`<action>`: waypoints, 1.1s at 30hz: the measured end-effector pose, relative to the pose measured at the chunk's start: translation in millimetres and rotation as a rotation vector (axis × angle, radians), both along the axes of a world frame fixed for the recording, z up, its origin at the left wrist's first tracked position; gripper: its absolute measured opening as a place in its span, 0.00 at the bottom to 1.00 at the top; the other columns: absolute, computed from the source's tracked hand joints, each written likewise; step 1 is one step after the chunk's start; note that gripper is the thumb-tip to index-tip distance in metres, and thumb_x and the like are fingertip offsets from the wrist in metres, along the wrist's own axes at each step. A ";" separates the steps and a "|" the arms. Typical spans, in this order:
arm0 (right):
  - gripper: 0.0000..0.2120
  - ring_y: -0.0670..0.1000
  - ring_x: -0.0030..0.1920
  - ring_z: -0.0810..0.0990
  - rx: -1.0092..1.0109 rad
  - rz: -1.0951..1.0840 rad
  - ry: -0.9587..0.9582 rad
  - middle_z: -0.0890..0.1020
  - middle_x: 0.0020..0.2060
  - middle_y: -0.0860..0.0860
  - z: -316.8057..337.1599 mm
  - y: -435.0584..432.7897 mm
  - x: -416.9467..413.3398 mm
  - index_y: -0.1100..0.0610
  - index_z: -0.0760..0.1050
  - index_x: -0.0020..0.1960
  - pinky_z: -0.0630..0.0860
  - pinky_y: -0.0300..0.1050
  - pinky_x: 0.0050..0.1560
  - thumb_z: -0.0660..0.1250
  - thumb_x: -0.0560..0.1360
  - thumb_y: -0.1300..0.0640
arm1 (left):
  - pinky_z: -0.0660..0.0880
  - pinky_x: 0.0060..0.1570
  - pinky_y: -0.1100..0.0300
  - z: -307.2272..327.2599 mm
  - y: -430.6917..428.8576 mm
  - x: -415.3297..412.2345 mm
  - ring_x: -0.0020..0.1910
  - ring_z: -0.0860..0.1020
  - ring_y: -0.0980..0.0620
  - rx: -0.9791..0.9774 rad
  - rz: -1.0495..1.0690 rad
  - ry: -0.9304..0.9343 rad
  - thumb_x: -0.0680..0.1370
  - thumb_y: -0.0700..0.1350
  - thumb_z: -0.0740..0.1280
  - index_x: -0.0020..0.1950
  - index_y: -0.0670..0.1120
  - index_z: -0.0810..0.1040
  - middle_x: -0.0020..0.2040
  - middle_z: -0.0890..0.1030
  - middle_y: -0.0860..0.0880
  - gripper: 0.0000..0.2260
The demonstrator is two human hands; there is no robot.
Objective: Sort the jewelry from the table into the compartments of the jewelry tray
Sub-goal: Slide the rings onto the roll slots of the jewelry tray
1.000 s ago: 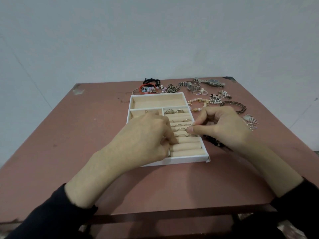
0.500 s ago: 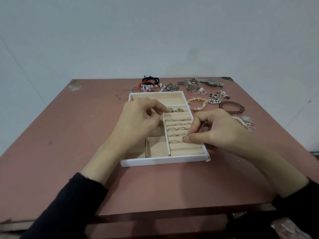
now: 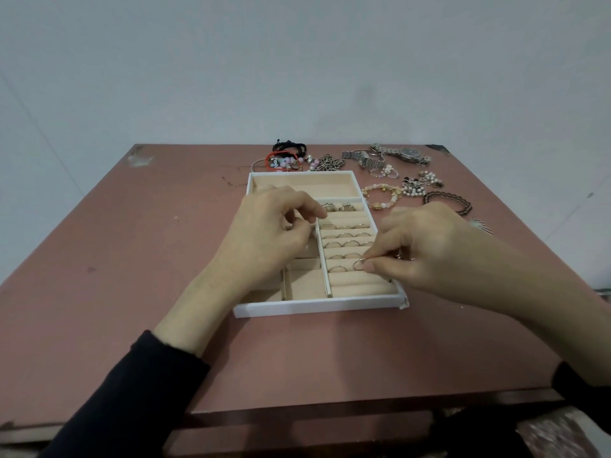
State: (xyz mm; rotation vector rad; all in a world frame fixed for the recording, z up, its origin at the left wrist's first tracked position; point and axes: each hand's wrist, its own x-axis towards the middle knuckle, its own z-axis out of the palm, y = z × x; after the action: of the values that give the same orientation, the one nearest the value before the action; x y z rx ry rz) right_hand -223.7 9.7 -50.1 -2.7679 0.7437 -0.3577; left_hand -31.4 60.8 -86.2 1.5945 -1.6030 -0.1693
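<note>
Starting at the near edge, two dark sleeves (image 3: 132, 391) came in over the worn reddish-brown table (image 3: 132, 259), and both hands were over the white jewelry tray with beige velvet lining (image 3: 317, 307) sitting mid-table. The right hand (image 3: 426, 252) had its thumb and forefinger clamped on a thin silver ring (image 3: 358, 264), holding it right at the ring rolls on the tray's right side, low down, in the third row from the front, just beside another ring already tucked in there. The left hand (image 3: 274, 236) hung over the small square compartments on the tray's left side with its fingers curled in toward the thumb; honestly couldn't tell if it was pinching anything. Further up the rolls sat several rows of slotted-in rings (image 3: 344, 236), and two chunkier ones at the top row. Past the tray's far right corner lay a pink and gold beaded bracelet (image 3: 380, 196), a cluster of pearl pieces (image 3: 420, 186) and a dark brown beaded bracelet (image 3: 446, 201). Along the table's back edge were a red cord bracelet with charms (image 3: 281, 160), a black braided cord (image 3: 289, 147), a silver link watch band (image 3: 360, 159) and a silver metal wristwatch (image 3: 401, 155).
</note>
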 end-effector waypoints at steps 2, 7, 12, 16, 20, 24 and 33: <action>0.05 0.48 0.36 0.75 0.014 0.010 0.003 0.81 0.33 0.50 1.9 1.3 -1.1 0.54 0.85 0.40 0.66 0.29 0.40 0.70 0.72 0.56 | 0.64 0.36 0.73 0.1 0.0 0.0 0.36 0.71 0.59 0.002 -0.003 -0.004 0.67 0.40 0.59 0.44 0.50 0.84 0.38 0.81 0.55 0.15; 0.07 0.46 0.36 0.71 -0.011 0.032 0.005 0.80 0.34 0.51 -0.4 0.2 0.2 0.54 0.85 0.43 0.64 0.27 0.40 0.69 0.72 0.53 | 0.65 0.36 0.72 0.3 0.2 0.1 0.37 0.72 0.58 0.004 -0.009 -0.013 0.67 0.40 0.59 0.44 0.49 0.84 0.38 0.81 0.55 0.15; 0.11 0.44 0.34 0.70 -0.011 0.029 0.001 0.79 0.31 0.50 -4.0 -0.9 1.7 0.54 0.85 0.40 0.64 0.27 0.41 0.67 0.67 0.50 | 0.64 0.36 0.72 0.0 -0.2 -0.1 0.37 0.71 0.58 0.004 -0.016 -0.009 0.67 0.40 0.59 0.44 0.50 0.84 0.37 0.80 0.56 0.15; 0.08 0.40 0.38 0.71 -0.006 0.025 -0.026 0.77 0.30 0.46 -3.9 -3.5 1.0 0.53 0.84 0.39 0.64 0.25 0.41 0.69 0.66 0.51 | 0.64 0.37 0.71 -0.6 0.1 -0.1 0.37 0.71 0.58 0.006 -0.019 -0.010 0.67 0.40 0.59 0.44 0.50 0.84 0.38 0.80 0.55 0.15; 0.02 0.39 0.37 0.72 0.014 0.021 -0.066 0.76 0.28 0.44 -3.0 -5.0 1.7 0.53 0.81 0.37 0.65 0.26 0.40 0.72 0.66 0.55 | 0.65 0.38 0.69 -0.5 -0.2 0.0 0.37 0.71 0.58 0.004 -0.020 -0.014 0.67 0.40 0.59 0.44 0.49 0.84 0.38 0.81 0.55 0.15; 0.03 0.38 0.36 0.73 0.027 0.023 -0.094 0.74 0.27 0.41 -3.5 -3.9 2.6 0.53 0.80 0.34 0.65 0.26 0.38 0.73 0.65 0.56 | 0.64 0.37 0.71 -0.7 -0.1 0.0 0.37 0.71 0.59 0.009 -0.019 -0.015 0.67 0.41 0.59 0.44 0.50 0.84 0.38 0.80 0.55 0.15; 0.03 0.42 0.36 0.74 0.125 0.010 -0.070 0.78 0.29 0.44 -4.5 -8.2 8.4 0.55 0.83 0.35 0.67 0.29 0.36 0.75 0.66 0.61 | 0.65 0.38 0.70 -0.5 0.6 -0.1 0.38 0.72 0.58 0.020 -0.021 -0.022 0.67 0.41 0.58 0.44 0.50 0.83 0.38 0.81 0.55 0.15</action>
State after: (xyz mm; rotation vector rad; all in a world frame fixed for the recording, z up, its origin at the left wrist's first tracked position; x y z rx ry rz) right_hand -215.2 1.5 -54.6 -2.6269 0.7098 -0.3898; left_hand -31.5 61.4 -86.7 1.6000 -1.6405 -0.1803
